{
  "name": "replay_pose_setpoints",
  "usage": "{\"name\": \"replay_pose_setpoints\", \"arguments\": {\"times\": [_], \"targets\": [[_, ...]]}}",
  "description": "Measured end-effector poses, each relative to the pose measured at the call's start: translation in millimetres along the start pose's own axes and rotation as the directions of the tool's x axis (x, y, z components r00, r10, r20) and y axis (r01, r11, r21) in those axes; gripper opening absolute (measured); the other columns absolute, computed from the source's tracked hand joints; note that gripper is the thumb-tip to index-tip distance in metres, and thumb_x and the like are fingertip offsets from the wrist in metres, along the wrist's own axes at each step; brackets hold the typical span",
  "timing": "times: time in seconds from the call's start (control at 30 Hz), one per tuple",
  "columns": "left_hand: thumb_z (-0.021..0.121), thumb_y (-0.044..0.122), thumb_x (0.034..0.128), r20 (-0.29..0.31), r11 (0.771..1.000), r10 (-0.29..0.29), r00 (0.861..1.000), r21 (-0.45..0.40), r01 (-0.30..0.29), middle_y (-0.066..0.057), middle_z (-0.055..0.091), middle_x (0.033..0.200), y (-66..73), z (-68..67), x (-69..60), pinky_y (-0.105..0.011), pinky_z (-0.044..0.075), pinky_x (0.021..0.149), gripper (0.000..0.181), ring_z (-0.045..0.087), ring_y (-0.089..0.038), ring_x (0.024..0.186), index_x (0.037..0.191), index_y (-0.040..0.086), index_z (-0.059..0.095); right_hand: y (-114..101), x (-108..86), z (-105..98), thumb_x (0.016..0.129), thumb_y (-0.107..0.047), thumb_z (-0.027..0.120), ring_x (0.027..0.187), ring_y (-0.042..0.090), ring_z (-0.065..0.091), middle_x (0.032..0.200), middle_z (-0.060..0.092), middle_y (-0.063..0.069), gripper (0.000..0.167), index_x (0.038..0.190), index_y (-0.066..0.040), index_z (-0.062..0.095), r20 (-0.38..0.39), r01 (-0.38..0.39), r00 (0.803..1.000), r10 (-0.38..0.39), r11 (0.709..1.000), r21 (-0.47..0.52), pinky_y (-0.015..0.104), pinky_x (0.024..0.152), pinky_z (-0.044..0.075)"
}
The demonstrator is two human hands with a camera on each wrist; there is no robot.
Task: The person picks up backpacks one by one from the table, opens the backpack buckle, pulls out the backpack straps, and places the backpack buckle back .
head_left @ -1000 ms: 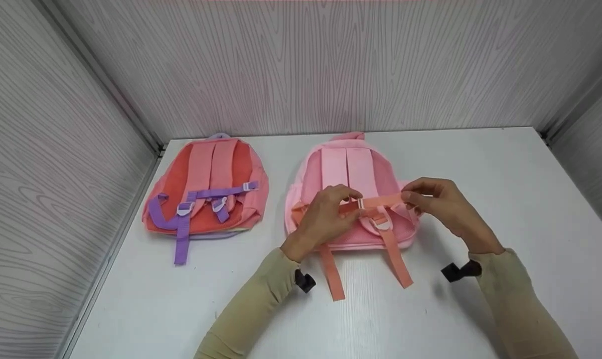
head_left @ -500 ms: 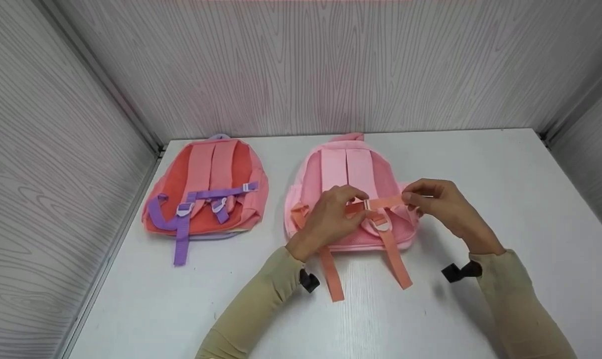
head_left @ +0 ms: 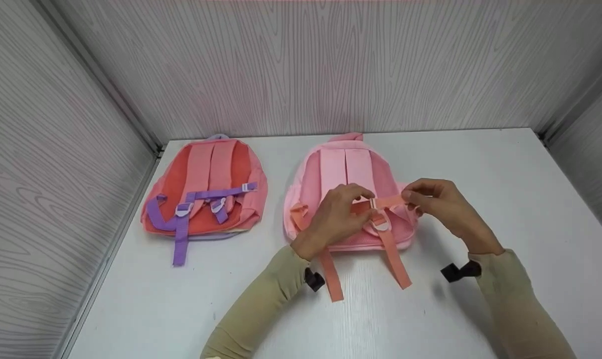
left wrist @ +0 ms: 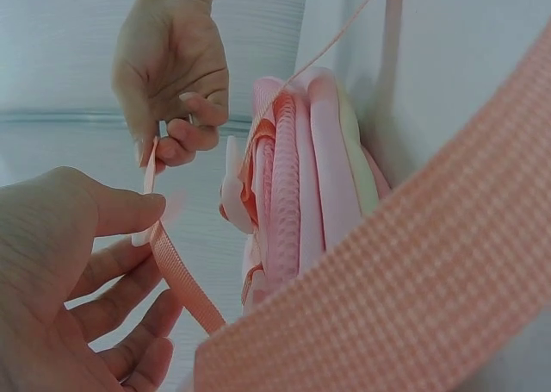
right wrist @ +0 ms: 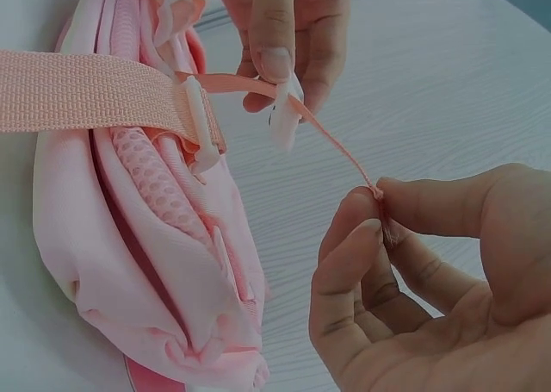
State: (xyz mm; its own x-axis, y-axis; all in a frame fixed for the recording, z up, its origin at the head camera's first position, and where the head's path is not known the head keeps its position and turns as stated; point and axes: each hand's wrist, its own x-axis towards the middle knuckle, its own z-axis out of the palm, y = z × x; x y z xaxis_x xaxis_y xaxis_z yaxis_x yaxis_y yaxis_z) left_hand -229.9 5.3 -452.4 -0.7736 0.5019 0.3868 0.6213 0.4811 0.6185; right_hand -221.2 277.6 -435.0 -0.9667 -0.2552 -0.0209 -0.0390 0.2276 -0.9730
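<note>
A light pink backpack (head_left: 333, 167) lies with its shoulder straps facing up, near the middle of the table. My left hand (head_left: 333, 214) pinches a small white buckle (right wrist: 286, 116) on an orange chest strap (head_left: 391, 201), between thumb and fingers. The free end of that strap is pinched by my right hand (head_left: 438, 205), at the backpack's right side. Between the two hands the strap stretches taut, raised off the backpack. Two orange webbing tails (head_left: 396, 259) hang past the backpack's lower edge. In the right wrist view, a white adjuster (right wrist: 202, 125) sits on a shoulder strap.
A coral backpack (head_left: 200, 169) with purple straps (head_left: 181, 244) lies to the left on the white table (head_left: 500, 179). Grey wood-grain walls (head_left: 321, 65) stand behind and at both sides.
My left hand has slid right with the white buckle along the chest strap, shortening the stretch between the hands. My right hand has stayed nearly still.
</note>
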Motion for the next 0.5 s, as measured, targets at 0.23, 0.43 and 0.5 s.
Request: {"name": "replay_pose_setpoints", "arguments": {"times": [0.23,0.43,0.5], "targets": [[0.078,0.025,0.0994,0.02,1.0,-0.018,1.0,0.003,0.018,-0.002,0.076,0.12,3.3,1.1,2.9,-0.03,0.051,0.096,0.03,0.064,-0.016,0.104,0.124,0.009,0.075,-1.7,-0.5,0.4,0.104,-0.018,0.071,0.084,0.013,0.064,0.092,0.071,-0.002,0.031,0.118,0.01,0.07,0.003,-0.003,1.0,0.003,1.0,0.001,0.028,0.074,0.058],[0.077,0.024,0.0998,0.021,1.0,-0.008,1.0,0.002,0.008,-0.002,0.077,0.119,5.6,1.9,6.4,-0.031,0.051,0.099,0.028,0.066,-0.019,0.108,0.123,0.009,0.076,-2.3,-1.4,-1.1,0.105,-0.019,0.071,0.084,0.013,0.064,0.092,0.07,-0.001,0.031,0.118,0.009,0.07,0.001,-0.002,1.0,0.002,1.0,-0.023,0.028,0.074,0.058],[0.076,0.024,0.0999,0.025,1.0,-0.006,1.0,-0.001,0.006,-0.003,0.077,0.119,6.3,2.1,7.7,-0.03,0.051,0.099,0.028,0.066,-0.019,0.108,0.123,0.009,0.076,-2.3,-1.4,-1.7,0.105,-0.019,0.071,0.084,0.013,0.064,0.092,0.07,-0.001,0.03,0.118,0.009,0.07,0.003,0.005,1.0,-0.005,0.999,-0.032,0.029,0.074,0.058]]}}
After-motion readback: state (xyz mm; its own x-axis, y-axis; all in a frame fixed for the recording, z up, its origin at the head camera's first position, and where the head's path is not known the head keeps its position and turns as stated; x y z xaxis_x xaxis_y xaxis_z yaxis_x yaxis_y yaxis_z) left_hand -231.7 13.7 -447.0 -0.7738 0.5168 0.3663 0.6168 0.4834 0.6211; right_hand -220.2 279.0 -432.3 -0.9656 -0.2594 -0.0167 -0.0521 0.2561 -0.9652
